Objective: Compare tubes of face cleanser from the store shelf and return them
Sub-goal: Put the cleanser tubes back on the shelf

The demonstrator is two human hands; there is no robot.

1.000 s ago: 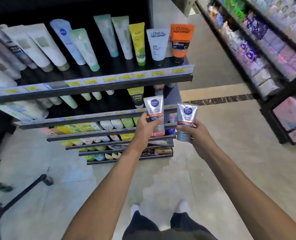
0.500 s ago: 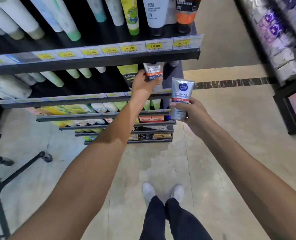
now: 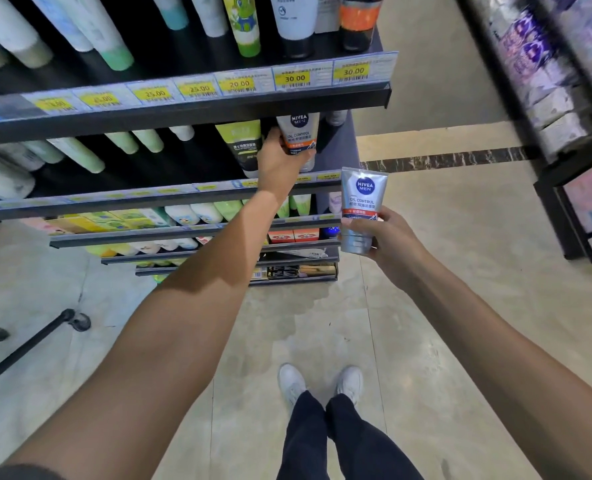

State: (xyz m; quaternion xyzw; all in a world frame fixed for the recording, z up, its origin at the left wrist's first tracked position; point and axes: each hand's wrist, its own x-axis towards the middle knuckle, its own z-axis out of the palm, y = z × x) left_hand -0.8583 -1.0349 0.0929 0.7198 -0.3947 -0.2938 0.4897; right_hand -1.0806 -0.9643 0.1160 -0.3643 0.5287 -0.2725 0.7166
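Right hand (image 3: 393, 237): grips the silver Nivea Men tube (image 3: 361, 209) cap-down, label facing up, clear of the rack over open floor, probably waiting its turn.
Left hand (image 3: 280, 161): wraps the white Nivea Men tube (image 3: 299, 133), pushing it into the second shelf (image 3: 114, 199).
Room: tight under the upper shelf lip (image 3: 183, 112); green-black tube (image 3: 240, 143) just beside.
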